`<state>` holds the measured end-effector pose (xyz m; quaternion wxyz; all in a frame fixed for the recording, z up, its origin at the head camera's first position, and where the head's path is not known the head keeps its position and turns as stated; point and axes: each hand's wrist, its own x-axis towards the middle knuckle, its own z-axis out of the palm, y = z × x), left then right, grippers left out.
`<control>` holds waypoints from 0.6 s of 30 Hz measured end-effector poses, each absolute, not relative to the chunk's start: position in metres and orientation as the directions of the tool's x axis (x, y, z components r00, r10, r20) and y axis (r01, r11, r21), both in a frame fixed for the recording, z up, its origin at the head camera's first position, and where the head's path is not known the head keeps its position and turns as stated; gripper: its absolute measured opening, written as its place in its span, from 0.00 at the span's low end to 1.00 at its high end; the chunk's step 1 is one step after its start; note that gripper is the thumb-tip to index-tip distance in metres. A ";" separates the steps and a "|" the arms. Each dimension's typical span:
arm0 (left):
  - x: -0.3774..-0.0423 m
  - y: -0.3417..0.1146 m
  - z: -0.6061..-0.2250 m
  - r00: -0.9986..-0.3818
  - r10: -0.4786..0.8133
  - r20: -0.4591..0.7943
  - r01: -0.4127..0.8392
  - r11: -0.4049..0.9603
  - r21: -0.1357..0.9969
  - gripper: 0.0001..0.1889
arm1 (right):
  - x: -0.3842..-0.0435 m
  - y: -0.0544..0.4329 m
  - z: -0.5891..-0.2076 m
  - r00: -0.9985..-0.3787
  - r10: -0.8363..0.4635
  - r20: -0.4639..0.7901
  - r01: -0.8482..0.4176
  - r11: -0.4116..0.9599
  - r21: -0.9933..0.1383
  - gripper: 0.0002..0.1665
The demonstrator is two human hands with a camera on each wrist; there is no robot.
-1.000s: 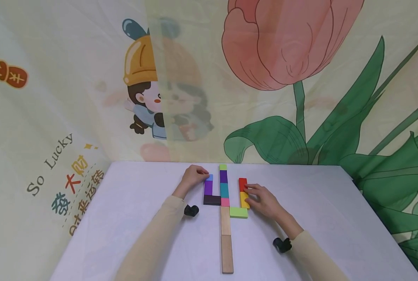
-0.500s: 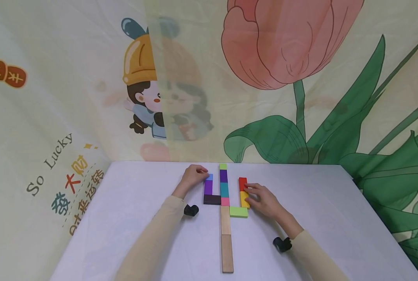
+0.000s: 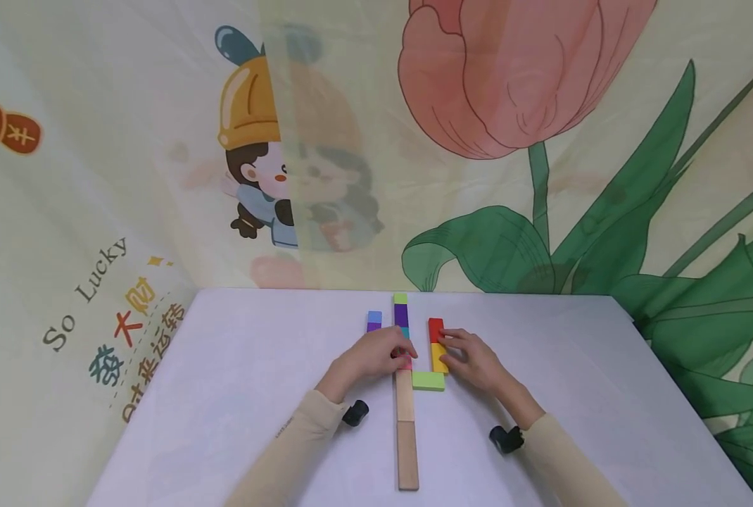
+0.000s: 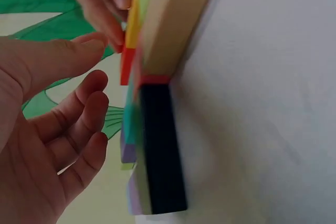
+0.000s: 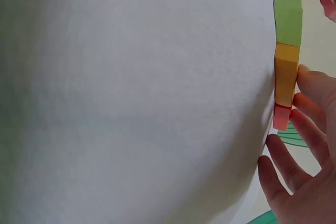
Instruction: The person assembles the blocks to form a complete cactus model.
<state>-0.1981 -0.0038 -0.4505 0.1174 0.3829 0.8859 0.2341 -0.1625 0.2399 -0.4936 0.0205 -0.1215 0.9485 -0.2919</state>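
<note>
My left hand (image 3: 376,353) hovers over the middle of a column of small wooden blocks, hiding the black block (image 4: 163,150) in the head view. Its thumb and loosely bent fingers stand apart with nothing between them in the left wrist view. At the right, the thumb of my right hand (image 3: 478,360) touches the yellow block (image 3: 438,358) and a finger touches the red block (image 3: 436,329). The column holds a lime block (image 3: 400,298), a dark purple block (image 3: 401,315), a mostly covered pink block (image 3: 406,364) and two plain wood blocks (image 3: 407,454).
A light green block (image 3: 428,381) lies right of the column, below the yellow one. On the left, a blue block (image 3: 374,317) and a purple block (image 3: 374,327) show above the left hand. All rest on a white table (image 3: 541,331) before a printed cloth (image 3: 478,183).
My left hand has left the blue block and moved right and nearer, over the black and pink blocks. The right hand stays by the yellow and red blocks.
</note>
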 end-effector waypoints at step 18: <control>-0.193 0.000 -0.463 -0.683 0.729 -0.049 0.648 0.636 0.419 0.09 | -0.163 0.241 -0.495 -0.968 -0.246 0.044 -0.227 0.794 -0.564 0.26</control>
